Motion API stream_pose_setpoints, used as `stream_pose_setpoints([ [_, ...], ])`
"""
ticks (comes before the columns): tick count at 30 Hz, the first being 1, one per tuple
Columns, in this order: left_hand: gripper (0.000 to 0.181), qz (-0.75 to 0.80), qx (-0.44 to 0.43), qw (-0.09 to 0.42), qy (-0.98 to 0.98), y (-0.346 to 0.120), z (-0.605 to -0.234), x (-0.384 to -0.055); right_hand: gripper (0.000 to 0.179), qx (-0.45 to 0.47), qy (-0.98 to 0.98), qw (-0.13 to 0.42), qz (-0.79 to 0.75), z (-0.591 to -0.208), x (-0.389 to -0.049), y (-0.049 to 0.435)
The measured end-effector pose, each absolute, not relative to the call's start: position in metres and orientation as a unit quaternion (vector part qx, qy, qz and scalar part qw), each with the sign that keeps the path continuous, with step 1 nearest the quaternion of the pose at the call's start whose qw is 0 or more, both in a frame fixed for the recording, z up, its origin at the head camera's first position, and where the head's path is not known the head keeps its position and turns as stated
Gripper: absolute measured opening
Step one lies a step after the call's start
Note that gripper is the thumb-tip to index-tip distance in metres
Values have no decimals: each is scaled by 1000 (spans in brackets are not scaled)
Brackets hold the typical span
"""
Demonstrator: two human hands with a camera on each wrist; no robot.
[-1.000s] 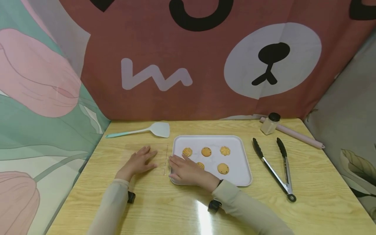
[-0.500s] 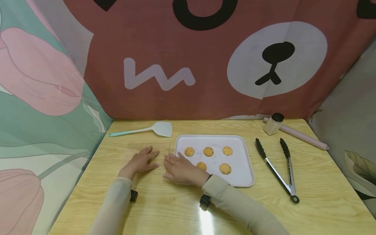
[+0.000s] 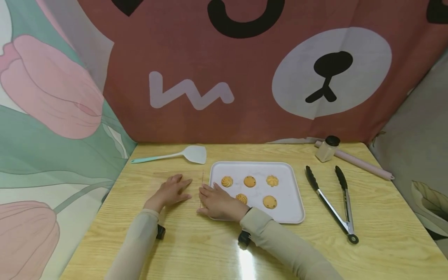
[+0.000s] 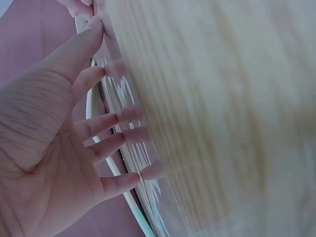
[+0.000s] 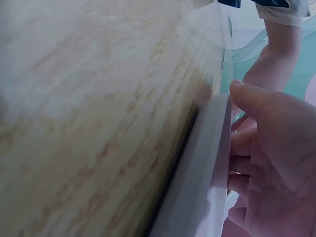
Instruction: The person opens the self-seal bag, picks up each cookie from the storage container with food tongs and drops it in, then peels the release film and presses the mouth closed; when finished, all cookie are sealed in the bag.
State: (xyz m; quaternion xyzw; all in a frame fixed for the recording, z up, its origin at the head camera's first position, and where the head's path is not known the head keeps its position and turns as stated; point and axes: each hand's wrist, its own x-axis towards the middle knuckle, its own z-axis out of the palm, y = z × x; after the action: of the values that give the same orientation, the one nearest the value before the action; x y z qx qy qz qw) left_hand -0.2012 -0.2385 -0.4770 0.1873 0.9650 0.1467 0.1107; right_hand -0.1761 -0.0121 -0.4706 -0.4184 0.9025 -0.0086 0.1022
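Observation:
A thin clear plastic sheet or bag (image 3: 194,178) lies flat on the table, with a fine reddish line along its right edge. My left hand (image 3: 170,191) rests on it with fingers spread; in the left wrist view its fingertips (image 4: 129,178) touch the glossy surface. My right hand (image 3: 219,203) lies across the left rim of the white tray (image 3: 287,179), its fingertips at the plastic's reddish edge. In the right wrist view the thumb is beside the tray's corner. Several cookies (image 3: 250,181) sit on the tray; the right hand hides its lower left part.
Behind the plastic lies a white spatula (image 3: 195,154) with a mint handle. Right of the tray are spread tongs (image 3: 329,206), a black-lidded jar (image 3: 327,149) and a pink rolling pin (image 3: 364,162). Fabric backdrops border the table.
My right hand has shifted left, from over the tray to the plastic's right edge. The left hand stays about where it was. The head view has turned slightly.

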Motion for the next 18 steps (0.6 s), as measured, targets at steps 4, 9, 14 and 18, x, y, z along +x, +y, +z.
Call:
stream_pose_setpoints([
  [4, 59, 144, 191, 96, 966, -237, -478, -202, 69, -416, 903, 106, -11, -469, -176, -13],
  [9, 57, 146, 188, 81, 968, -235, -479, -202, 71, -415, 904, 103, -4, -471, -176, -13],
  [14, 55, 152, 185, 64, 969, -234, -482, -203, 71, -416, 903, 101, 3, -471, -176, -14],
  [18, 46, 167, 175, 50, 969, -233, -485, -205, 71, -417, 903, 99, 3, -472, -175, -14],
])
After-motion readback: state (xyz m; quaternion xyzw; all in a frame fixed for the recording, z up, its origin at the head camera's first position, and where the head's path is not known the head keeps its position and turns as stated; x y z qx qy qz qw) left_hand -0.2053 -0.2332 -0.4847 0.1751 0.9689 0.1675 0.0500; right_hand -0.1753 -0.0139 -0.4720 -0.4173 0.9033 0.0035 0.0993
